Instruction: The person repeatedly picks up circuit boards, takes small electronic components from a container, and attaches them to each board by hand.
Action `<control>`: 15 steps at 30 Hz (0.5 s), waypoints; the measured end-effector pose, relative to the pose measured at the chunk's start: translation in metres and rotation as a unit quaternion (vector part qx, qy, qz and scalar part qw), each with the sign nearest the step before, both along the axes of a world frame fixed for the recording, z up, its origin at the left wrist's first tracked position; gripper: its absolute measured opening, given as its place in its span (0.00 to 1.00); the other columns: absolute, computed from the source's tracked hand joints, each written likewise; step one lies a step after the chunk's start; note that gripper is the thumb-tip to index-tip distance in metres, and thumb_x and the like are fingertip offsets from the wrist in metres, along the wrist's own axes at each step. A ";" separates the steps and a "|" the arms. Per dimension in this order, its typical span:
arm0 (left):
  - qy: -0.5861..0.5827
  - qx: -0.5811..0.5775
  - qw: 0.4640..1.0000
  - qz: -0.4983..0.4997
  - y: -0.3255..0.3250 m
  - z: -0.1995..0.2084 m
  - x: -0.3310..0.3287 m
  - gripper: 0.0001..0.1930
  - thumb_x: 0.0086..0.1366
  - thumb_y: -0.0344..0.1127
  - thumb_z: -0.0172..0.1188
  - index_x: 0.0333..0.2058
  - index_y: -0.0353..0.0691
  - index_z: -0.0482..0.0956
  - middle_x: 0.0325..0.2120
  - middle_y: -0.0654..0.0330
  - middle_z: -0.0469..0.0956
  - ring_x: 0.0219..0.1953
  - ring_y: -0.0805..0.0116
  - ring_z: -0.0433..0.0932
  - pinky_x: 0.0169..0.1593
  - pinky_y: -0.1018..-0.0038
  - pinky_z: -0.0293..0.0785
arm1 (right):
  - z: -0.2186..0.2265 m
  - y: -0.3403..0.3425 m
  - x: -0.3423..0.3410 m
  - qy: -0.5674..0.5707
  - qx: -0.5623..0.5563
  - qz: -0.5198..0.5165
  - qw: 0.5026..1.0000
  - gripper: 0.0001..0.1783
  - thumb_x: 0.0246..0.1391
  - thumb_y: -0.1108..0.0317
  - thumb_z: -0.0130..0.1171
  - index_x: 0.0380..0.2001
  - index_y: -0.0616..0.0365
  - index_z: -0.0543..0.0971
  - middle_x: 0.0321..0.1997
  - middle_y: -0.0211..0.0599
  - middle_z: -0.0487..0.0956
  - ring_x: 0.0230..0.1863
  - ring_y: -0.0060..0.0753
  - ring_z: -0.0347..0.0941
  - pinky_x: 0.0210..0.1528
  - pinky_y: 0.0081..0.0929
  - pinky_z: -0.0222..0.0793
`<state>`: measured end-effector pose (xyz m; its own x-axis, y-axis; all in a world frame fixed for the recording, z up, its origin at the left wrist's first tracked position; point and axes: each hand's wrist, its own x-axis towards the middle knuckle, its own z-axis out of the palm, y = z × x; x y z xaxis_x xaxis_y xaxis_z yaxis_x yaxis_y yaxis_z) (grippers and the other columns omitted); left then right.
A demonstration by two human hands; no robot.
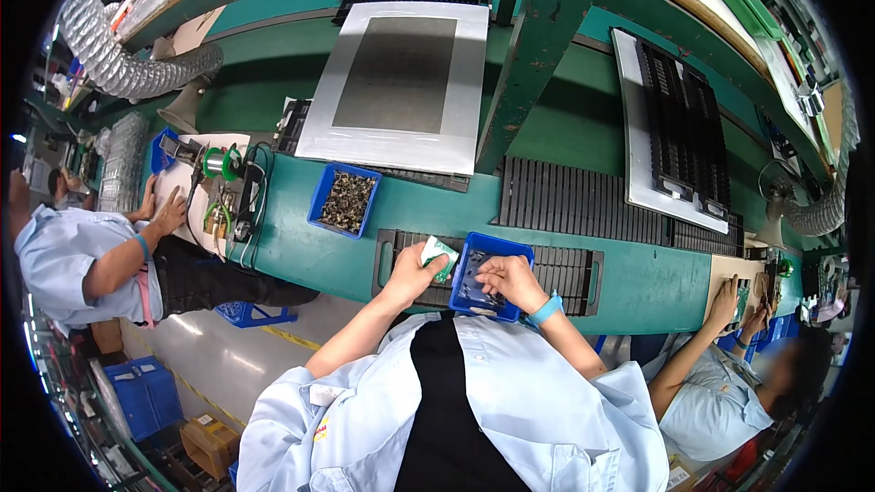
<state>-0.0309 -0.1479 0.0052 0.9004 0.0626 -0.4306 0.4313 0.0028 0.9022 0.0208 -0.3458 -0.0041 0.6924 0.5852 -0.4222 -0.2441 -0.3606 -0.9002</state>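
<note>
My left hand (417,271) is closed round a flat green-and-white piece (441,255), its thumb lying across the front. It looks like a small circuit board, but I cannot be sure. Just right of it stands a blue bin (497,241) with small dark parts in its bottom. My right hand (512,281), with a blue band at the wrist, reaches over that bin, fingertips pinched together above the parts. Whatever those fingertips hold is too small to make out. Under both hands lies a black slotted tray (567,281), partly covered by the bin.
Another blue bin (326,195), full of small components, stands left of my hands. Behind are a white framed panel (319,118), black slotted racks (570,196) and a green post (547,46). Co-workers sit on both sides; a solder spool (221,162) stands at the left.
</note>
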 end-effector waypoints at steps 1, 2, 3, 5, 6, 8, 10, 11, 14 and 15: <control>0.003 -0.010 1.000 -0.002 -0.001 0.000 0.000 0.05 0.56 0.26 0.52 0.31 0.30 0.70 0.22 0.59 0.73 0.23 0.74 0.72 0.27 0.83 0.68 | 0.002 0.000 -0.001 0.001 0.011 -0.008 1.000 0.02 0.45 0.81 0.53 0.25 0.70 0.74 0.19 0.36 0.75 0.17 0.22 0.70 0.22 0.13 0.68; 0.006 -0.021 1.000 -0.004 -0.002 -0.001 -0.001 0.05 0.56 0.27 0.52 0.31 0.31 0.70 0.22 0.59 0.73 0.23 0.75 0.72 0.28 0.83 0.68 | 0.004 -0.001 -0.002 0.003 0.022 -0.016 1.000 0.03 0.45 0.80 0.52 0.25 0.70 0.74 0.18 0.36 0.75 0.17 0.21 0.70 0.22 0.13 0.67; 0.010 -0.032 0.999 -0.007 -0.003 -0.001 -0.001 0.05 0.56 0.27 0.52 0.31 0.31 0.70 0.22 0.59 0.73 0.23 0.75 0.72 0.28 0.84 0.68 | 0.006 -0.001 -0.003 0.004 0.033 -0.024 0.999 0.03 0.46 0.80 0.52 0.26 0.70 0.74 0.18 0.36 0.75 0.17 0.21 0.69 0.22 0.12 0.67; 0.013 -0.042 0.999 -0.009 -0.006 0.000 -0.002 0.05 0.57 0.27 0.52 0.31 0.31 0.70 0.23 0.59 0.73 0.23 0.75 0.72 0.28 0.84 0.68 | 0.011 -0.001 -0.003 0.006 0.044 -0.032 0.999 0.04 0.46 0.80 0.51 0.26 0.70 0.74 0.17 0.35 0.75 0.17 0.21 0.69 0.22 0.12 0.67; 0.013 -0.084 0.996 -0.004 -0.008 0.001 -0.002 0.05 0.57 0.27 0.52 0.31 0.31 0.70 0.23 0.59 0.73 0.24 0.75 0.72 0.28 0.84 0.68 | 0.015 0.000 -0.004 0.028 0.073 -0.043 0.996 0.04 0.47 0.80 0.51 0.27 0.69 0.74 0.18 0.35 0.75 0.17 0.21 0.69 0.22 0.12 0.67; 0.013 -0.168 0.986 0.006 -0.012 0.004 -0.003 0.05 0.57 0.27 0.52 0.31 0.32 0.70 0.24 0.59 0.73 0.25 0.76 0.72 0.29 0.85 0.69 | 0.021 0.001 -0.006 0.072 0.130 -0.064 0.987 0.04 0.47 0.79 0.52 0.28 0.69 0.74 0.18 0.36 0.75 0.17 0.21 0.69 0.22 0.11 0.67; 0.013 -0.210 0.978 0.011 -0.015 0.007 -0.002 0.05 0.57 0.27 0.52 0.31 0.32 0.70 0.25 0.60 0.73 0.25 0.76 0.73 0.30 0.85 0.69 | 0.023 0.002 -0.006 0.094 0.159 -0.075 0.980 0.04 0.48 0.79 0.52 0.28 0.68 0.73 0.18 0.36 0.75 0.18 0.21 0.69 0.22 0.11 0.67; 0.014 -0.226 0.974 0.014 -0.016 0.009 -0.002 0.05 0.57 0.27 0.52 0.31 0.32 0.70 0.25 0.59 0.73 0.26 0.76 0.73 0.30 0.85 0.69 | 0.023 0.003 -0.007 0.104 0.178 -0.081 0.975 0.04 0.48 0.78 0.52 0.28 0.68 0.73 0.19 0.36 0.75 0.18 0.21 0.69 0.22 0.11 0.67; 0.017 -0.276 0.961 0.025 -0.020 0.013 -0.001 0.04 0.58 0.26 0.52 0.32 0.32 0.70 0.27 0.59 0.73 0.27 0.77 0.72 0.32 0.86 0.69 | 0.024 0.004 -0.007 0.132 0.235 -0.096 0.958 0.04 0.49 0.77 0.52 0.29 0.67 0.72 0.20 0.37 0.75 0.19 0.22 0.70 0.22 0.12 0.66; 0.016 -0.276 0.961 0.025 -0.020 0.015 -0.001 0.04 0.58 0.26 0.52 0.32 0.32 0.70 0.27 0.59 0.73 0.27 0.77 0.72 0.32 0.86 0.69 | 0.024 0.004 -0.008 0.132 0.235 -0.096 0.958 0.04 0.49 0.77 0.52 0.29 0.67 0.72 0.20 0.37 0.75 0.19 0.22 0.70 0.22 0.12 0.66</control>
<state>-0.0323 -0.1684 0.0197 0.8875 -0.1408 -0.4387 0.4464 0.4984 0.7432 0.0132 -0.3414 0.0199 0.7121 0.6259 -0.3180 -0.5064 0.1442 -0.8501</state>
